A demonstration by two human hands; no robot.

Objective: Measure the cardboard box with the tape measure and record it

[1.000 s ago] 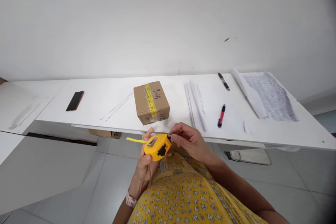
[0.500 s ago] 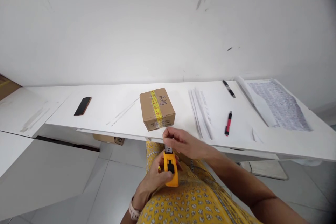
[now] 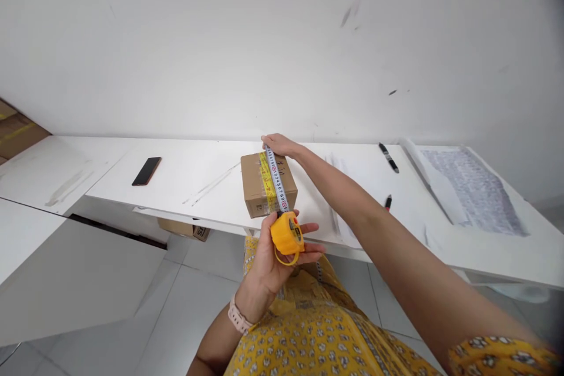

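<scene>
A brown cardboard box (image 3: 253, 179) with yellow printed tape and handwriting on top sits on the white shelf. My left hand (image 3: 268, 264) holds a yellow tape measure (image 3: 288, 234) just off the box's near edge, with the case resting against the thumb and palm and some fingers spread. From the case, the white blade (image 3: 277, 176) lies across the box top toward the wall. At the far edge of the box, my right hand (image 3: 279, 144) is closed on the blade's end; its fingertips are partly hidden.
A phone (image 3: 147, 171) lies left on the shelf (image 3: 198, 158). Paper sheets (image 3: 363, 179), a black pen (image 3: 388, 157), a partly covered red pen (image 3: 388, 202) and a handwritten sheet (image 3: 471, 188) lie right. The wall (image 3: 220, 41) rises behind; another box (image 3: 180, 228) is below.
The blade has been drawn out over the box. My right hand moved away from me to the box's far edge, while my left hand raised and turned the case.
</scene>
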